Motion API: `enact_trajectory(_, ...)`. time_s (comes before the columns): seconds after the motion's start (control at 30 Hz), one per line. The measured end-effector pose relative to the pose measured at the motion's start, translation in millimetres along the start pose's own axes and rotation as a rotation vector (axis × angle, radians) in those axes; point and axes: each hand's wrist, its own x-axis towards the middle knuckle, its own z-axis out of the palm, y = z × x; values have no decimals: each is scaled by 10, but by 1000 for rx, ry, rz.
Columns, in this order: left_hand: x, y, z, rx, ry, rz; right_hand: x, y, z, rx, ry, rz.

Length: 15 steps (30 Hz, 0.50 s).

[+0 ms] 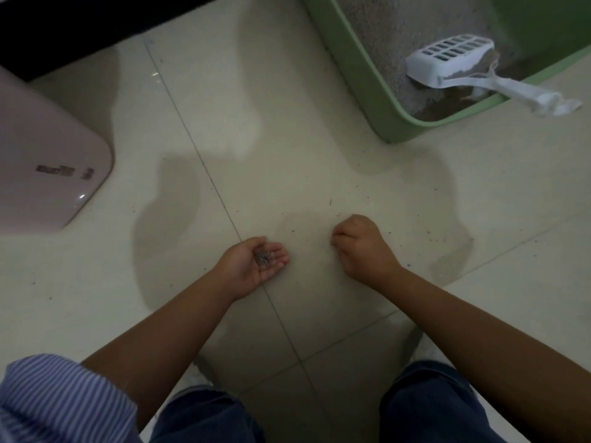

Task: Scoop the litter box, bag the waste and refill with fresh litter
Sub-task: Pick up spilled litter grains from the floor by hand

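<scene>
Litter box [361,81]: one, green, holding grey litter; it sits on the floor at the far right and serves as the landmark here.
Scoop [454,63]: one, white and slotted, lying inside the litter box with its handle over the near rim.
Hands: two, both well on the near side of the litter box, low over the floor.
Left hand [256,262]: palm up, fingers cupped loosely, carrying a small heap of grey granules [263,258].
Right hand [361,246]: knuckles up, fingers curled, tips pinched together at the floor; whether a grain is between them cannot be told.
Loose grains [430,233]: many dark specks, too many to count, scattered near the litter box.
Floor [271,139]: pale glossy tile with thin grout lines.
Pink appliance [48,161]: one, far left of the litter box.
</scene>
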Motion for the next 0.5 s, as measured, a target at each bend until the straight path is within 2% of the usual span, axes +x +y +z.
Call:
enact_trajectory(0.13,10,3,11,-71,37,35,-122,84,-112,-19,70,81)
enact_trajectory(0.23,2,0,7,-78,44,38,143,46,-111,-7,146,97)
enact_trajectory(0.37,-14,36,0,-26,44,14,344,-13,-12,-14,60,136)
enact_trajectory(0.5,-8,40,13,-25,47,4,-66,-25,45,-19,20,116)
